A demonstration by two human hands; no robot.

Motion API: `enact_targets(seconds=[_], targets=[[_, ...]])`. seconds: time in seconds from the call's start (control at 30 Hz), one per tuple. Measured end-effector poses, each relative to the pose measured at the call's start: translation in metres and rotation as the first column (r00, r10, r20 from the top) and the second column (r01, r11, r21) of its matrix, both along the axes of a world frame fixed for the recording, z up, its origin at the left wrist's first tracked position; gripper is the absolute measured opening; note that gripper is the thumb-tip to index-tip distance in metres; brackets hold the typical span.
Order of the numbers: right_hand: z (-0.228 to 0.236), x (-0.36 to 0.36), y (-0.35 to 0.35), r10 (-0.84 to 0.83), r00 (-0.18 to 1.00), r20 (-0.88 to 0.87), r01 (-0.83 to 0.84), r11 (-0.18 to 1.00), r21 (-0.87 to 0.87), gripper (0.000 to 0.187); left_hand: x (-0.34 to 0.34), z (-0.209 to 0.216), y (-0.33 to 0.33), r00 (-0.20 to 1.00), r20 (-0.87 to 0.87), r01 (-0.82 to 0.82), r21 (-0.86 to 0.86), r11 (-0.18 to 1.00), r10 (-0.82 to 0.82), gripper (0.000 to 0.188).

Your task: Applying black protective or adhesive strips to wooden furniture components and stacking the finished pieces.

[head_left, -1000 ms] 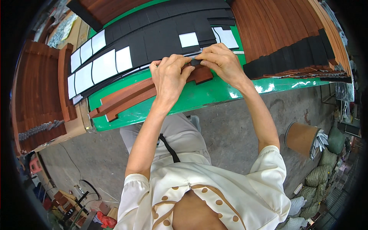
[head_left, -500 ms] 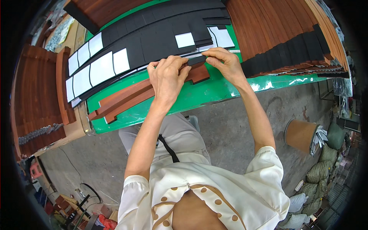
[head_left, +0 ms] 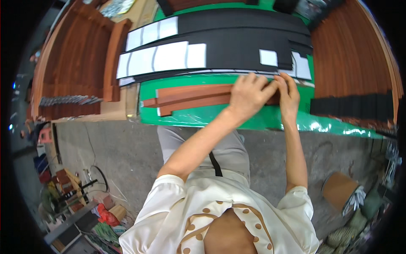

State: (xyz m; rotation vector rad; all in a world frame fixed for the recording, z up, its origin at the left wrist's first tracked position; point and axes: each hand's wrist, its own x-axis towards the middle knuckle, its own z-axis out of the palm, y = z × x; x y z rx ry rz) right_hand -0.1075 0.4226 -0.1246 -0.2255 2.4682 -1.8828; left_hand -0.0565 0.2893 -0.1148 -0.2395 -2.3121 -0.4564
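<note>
A reddish-brown wooden piece point(head_left: 192, 94), with a narrow tongue at its left end, lies on the green table covering near the front edge. My left hand point(head_left: 249, 98) is closed over its right part, fingers curled and thumb stretched toward the right hand. My right hand point(head_left: 289, 97) pinches right beside that thumb, at the wood's right end. What sits between its fingertips is hidden. Just beyond both hands lie overlapping black sheets point(head_left: 237, 46), some with white faces point(head_left: 158, 59) showing at the left. A small white square point(head_left: 268, 57) rests on the black ones.
Stacked reddish-brown boards point(head_left: 80, 55) stand at the left, with one separate board point(head_left: 116, 63) beside them. More boards point(head_left: 349, 51) fill the right, their near ends black point(head_left: 353, 108). Green covering point(head_left: 190, 118) runs along the table's front. A brown bin point(head_left: 338, 190) stands on the floor at right.
The view has shifted, so the table things sit farther right in the picture. My hands have come closer together. A dark strip seen between them is now hidden.
</note>
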Motion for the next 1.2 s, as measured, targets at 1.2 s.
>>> enact_targets(seconds=[1.2], targets=[[0.052,-0.121,-0.308,1.000,0.027,-0.011,-0.347,0.020,0.937,0.029,0.007,0.005,-0.306,0.744,0.613,-0.179,-0.201,0.963,0.266,0.043]])
